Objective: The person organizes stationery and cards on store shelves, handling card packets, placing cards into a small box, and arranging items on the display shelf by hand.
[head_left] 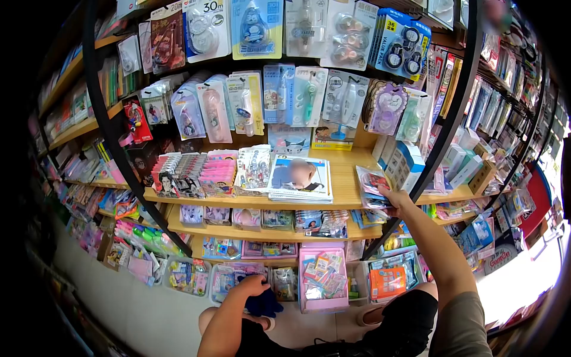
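Right of centre, the right hand (397, 201) has its grip closed on small packets (370, 180) at the shelf (345, 172); moving them would likely call for keeping the layers together. Lower centre, the left hand (253, 285) clasps dark cloth (264, 304) (fingertips indistinct). The packets' undersides are hidden.

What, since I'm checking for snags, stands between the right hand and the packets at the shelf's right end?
Nothing visible: the right hand holds the packets. The black post passes behind the wrist, not between them.

Bright right-side glare, curved fisheye edges
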A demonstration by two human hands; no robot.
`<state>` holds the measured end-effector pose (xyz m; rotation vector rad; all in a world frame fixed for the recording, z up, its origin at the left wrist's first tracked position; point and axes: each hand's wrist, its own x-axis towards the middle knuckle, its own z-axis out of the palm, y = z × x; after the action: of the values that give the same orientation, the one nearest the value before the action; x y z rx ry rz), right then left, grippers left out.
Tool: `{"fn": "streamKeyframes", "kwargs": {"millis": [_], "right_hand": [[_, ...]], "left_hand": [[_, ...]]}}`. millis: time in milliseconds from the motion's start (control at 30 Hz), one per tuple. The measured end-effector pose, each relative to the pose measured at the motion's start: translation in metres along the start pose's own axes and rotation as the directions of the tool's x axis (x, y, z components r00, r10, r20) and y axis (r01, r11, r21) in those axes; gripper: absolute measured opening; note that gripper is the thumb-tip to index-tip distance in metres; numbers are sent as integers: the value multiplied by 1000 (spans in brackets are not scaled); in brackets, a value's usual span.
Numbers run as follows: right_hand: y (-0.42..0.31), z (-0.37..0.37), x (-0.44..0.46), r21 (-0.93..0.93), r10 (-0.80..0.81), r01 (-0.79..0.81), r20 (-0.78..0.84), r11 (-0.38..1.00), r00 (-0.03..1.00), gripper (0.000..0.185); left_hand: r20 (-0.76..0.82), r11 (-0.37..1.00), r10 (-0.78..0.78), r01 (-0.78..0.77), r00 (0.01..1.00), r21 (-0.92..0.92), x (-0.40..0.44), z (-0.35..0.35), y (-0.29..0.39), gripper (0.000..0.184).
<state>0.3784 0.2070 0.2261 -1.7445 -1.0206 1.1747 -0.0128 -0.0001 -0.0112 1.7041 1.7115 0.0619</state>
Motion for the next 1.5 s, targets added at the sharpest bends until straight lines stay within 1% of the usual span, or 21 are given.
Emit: {"fn": "streamKeyframes", "kwargs": {"millis": [67, 167, 233, 267, 367, 400, 500, 533, 633, 767, 833, 867, 1000, 1100, 1133, 1233, 1267, 1367, 1400, 1500], "right_hand": [[2, -3, 1, 50, 21, -19, -40, 999, 999, 47], [20, -6, 17, 248, 26, -9, -65, 969, 998, 42], [33, -6, 31, 408, 27, -15, -22, 913, 999, 36], [37, -7, 31, 453, 35, -21, -23, 891, 999, 35], [44, -6, 20, 570, 97, -129, 86, 812, 992, 33], [39, -8, 10, 457, 152, -199, 138, 867, 979, 33], [44, -5, 12, 477, 227, -313, 229, 821, 946, 33], [45, -1, 9, 550, 193, -281, 212, 787, 958, 32], [46, 2, 9, 608, 158, -281, 249, 742, 956, 31], [45, 3, 17, 661, 112, -184, 149, 727, 982, 31], [44, 0, 25, 671, 132, -162, 96, 724, 987, 31], [44, -2, 28, 675, 141, -150, 69, 723, 988, 31], [41, -7, 28, 661, 145, -146, 57, 736, 988, 32], [47, -7, 27, 672, 117, -127, 60, 730, 991, 36], [52, -6, 29, 652, 104, -123, 68, 748, 992, 46], [58, -8, 5, 579, 85, -265, 318, 771, 944, 58], [59, 1, -8, 521, 130, -264, 281, 812, 951, 68], [35, 40, -56, 389, 138, -278, 351, 878, 926, 67], [33, 51, -55, 375, 40, -217, 426, 901, 904, 60], [8, 85, -54, 192, -146, 73, 400, 979, 905, 53]], "left_hand": [[-2, 1000, 17, -17, 1000, -3, 3, 3, -2, 46], [6, 1000, 7, -7, 1000, -19, -3, -5, 7, 45], [10, 999, -2, 3, 1000, -33, -9, -10, 17, 45], [11, 999, -5, 6, 1000, -37, -12, -13, 18, 45], [42, 999, -21, 23, 999, -37, -12, -16, 21, 46], [55, 999, -30, 32, 998, -35, -11, -16, 20, 46], [30, 998, -27, 29, 999, -48, -5, -9, 12, 46], [29, 999, -28, 29, 999, -43, -4, -8, 11, 46], [29, 999, -31, 32, 999, -32, -4, -8, 11, 46], [37, 999, -44, 45, 998, -30, -6, -10, 12, 46], [32, 999, -42, 42, 999, -27, -8, -12, 13, 46], [24, 999, -36, 37, 999, -23, -10, -12, 13, 45], [22, 998, -53, 54, 998, -27, -12, -15, 15, 45], [31, 998, -53, 54, 998, -25, -7, -11, 11, 45], [32, 999, -32, 32, 999, -13, -5, -9, 9, 45], [24, 1000, 17, -17, 1000, 8, 0, -5, 5, 45], [17, 1000, 25, -25, 1000, 11, 2, -3, 4, 45], [22, 999, 19, -19, 1000, 26, 3, -4, 7, 45], [27, 999, 12, -13, 1000, 33, 4, -4, 9, 45], [30, 999, 38, -38, 999, 0, 5, -3, 11, 46]]}}
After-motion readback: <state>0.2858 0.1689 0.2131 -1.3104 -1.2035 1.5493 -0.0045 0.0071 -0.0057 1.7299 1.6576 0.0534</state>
